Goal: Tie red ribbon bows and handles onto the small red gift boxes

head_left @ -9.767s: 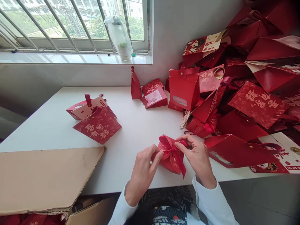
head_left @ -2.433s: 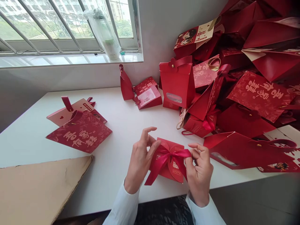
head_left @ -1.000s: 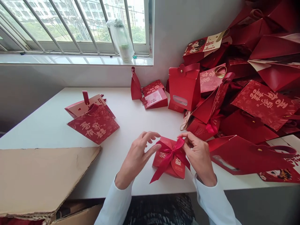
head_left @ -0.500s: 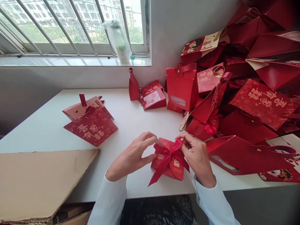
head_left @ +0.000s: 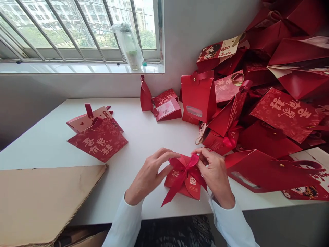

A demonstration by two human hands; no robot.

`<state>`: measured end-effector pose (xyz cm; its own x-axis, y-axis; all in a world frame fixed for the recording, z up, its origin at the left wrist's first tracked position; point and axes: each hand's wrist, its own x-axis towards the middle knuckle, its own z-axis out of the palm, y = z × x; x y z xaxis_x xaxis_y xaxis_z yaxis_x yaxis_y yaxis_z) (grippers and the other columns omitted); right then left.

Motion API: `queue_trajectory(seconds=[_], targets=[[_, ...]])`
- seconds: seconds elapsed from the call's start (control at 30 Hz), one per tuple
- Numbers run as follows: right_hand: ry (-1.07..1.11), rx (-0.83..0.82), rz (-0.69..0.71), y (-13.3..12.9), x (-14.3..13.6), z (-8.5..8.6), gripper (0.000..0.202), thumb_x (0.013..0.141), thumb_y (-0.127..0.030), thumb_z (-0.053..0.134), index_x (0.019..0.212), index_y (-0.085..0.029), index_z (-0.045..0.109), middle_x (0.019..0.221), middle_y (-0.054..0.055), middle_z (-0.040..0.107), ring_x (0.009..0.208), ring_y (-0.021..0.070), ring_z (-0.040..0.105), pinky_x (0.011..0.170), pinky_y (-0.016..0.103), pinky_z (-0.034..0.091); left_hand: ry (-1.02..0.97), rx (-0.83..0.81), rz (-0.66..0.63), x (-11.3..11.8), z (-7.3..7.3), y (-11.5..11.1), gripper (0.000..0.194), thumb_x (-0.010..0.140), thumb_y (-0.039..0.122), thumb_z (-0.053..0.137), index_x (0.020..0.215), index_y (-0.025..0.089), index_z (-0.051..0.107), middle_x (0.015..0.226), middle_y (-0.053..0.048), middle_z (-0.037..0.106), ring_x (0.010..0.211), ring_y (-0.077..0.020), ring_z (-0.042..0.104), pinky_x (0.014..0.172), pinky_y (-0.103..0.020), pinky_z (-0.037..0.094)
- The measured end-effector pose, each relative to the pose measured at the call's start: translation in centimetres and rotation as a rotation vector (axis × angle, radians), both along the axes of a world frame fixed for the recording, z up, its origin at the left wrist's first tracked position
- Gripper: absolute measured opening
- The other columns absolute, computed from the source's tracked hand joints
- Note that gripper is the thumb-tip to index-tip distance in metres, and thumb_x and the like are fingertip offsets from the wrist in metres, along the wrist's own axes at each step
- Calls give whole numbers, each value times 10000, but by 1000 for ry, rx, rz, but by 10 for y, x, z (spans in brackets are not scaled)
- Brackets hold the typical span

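A small red box (head_left: pixel 194 187) with gold characters lies on the white table near its front edge. Across its top is a dark pink ribbon bow (head_left: pixel 185 171), one long tail hanging toward the front left. My left hand (head_left: pixel 154 171) is at the box's left side, thumb and fingertips closed on the left loop of the bow. From the right, my right hand (head_left: pixel 214 169) pinches the right loop between thumb and fingers. Parts of the box are hidden under the ribbon and fingers.
Red gift boxes (head_left: pixel 288 109) are heaped at the right. More stand at the back, including an upright one (head_left: pixel 196 96). Two folded cartons (head_left: pixel 99 140) sit at the left, behind a cardboard box (head_left: pixel 46 199). A bagged cup (head_left: pixel 131 51) is on the windowsill.
My left hand has moved slightly right, and its thumb and fingers have closed on the left loop. My right hand stays at the right loop. The view has shifted slightly.
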<state>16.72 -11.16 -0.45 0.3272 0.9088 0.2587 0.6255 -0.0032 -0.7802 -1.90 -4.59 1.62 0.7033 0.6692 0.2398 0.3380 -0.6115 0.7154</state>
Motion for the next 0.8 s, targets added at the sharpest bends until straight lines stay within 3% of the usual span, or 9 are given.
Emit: queue_trajectory(seconds=[0.27,0.53,0.7,0.8], targets=[[-22,5,-4,-1,-5,1,181,840,-200,465,829,-205,645,721,0,664,608,136,571,580,224,423,-75,-30,195,19,-9,-11,342,856,57,426,1050,247,634,1018,-24,638,938,-153,595,823,-272,459],[-35,25,-87,-3,-8,-4,177,848,-224,464,831,-201,638,642,-20,617,528,119,519,550,215,400,-40,-99,373,33,-7,-10,266,919,263,432,884,228,694,854,-15,659,704,-128,591,666,-246,451],[-11,52,-175,-6,-12,-7,160,828,-177,463,831,-198,622,591,-33,582,515,121,516,541,214,394,-62,-261,446,34,-17,-7,159,880,237,465,957,202,600,672,32,592,595,-117,551,603,-235,448],[-1,52,-184,-7,-13,-9,166,833,-172,455,840,-199,618,593,-30,578,519,129,523,539,221,397,-77,-283,423,33,-20,-4,174,889,247,450,929,197,612,832,-13,621,675,-127,578,629,-244,462]])
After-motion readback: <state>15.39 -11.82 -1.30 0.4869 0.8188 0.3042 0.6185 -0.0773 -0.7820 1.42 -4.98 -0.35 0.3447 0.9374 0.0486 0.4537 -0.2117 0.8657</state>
